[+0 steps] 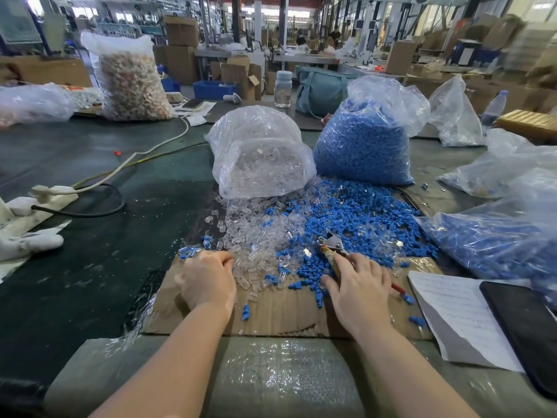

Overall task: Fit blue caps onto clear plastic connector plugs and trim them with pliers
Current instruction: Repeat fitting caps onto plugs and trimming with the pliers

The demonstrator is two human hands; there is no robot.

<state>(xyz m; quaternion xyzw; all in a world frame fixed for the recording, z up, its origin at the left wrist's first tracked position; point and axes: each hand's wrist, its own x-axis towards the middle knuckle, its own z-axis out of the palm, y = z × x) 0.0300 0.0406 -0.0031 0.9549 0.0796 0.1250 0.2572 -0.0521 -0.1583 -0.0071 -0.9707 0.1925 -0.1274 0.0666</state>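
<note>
Facing you on the tabletop point(90, 267) are two plastic bags side by side: the clear bag point(259, 152) on the left holds transparent connector plugs, and the taller bag point(366, 137) just to its right is packed with blue caps. Both have spilled forward, so a loose heap of clear plugs point(256, 236) lies against a loose heap of blue caps point(355, 218), the two mixing where they meet. A third bag point(497, 242) at your right also holds blue pieces, and a tall bag point(132, 82) far left is filled with pale orange-white parts.

Your left hand point(208, 282) rests at the near edge of the clear plugs with its fingers curled under; you cannot tell from here whether they pinch a plug. Your right hand point(358, 288) lies over the pliers point(331, 248), fingers spread and relaxed on the handles, the metal head pointing away into the blue caps.

The heaps sit on a flattened sheet of cardboard point(286, 315), with bubble wrap point(280, 375) along the near edge. To your right lie a sheet of paper point(458, 312) and a dark phone point(524, 327). A power strip point(45, 200) with cables sits to the left. Behind is a workshop hall with cardboard boxes point(180, 49) and a blue crate point(212, 89).
</note>
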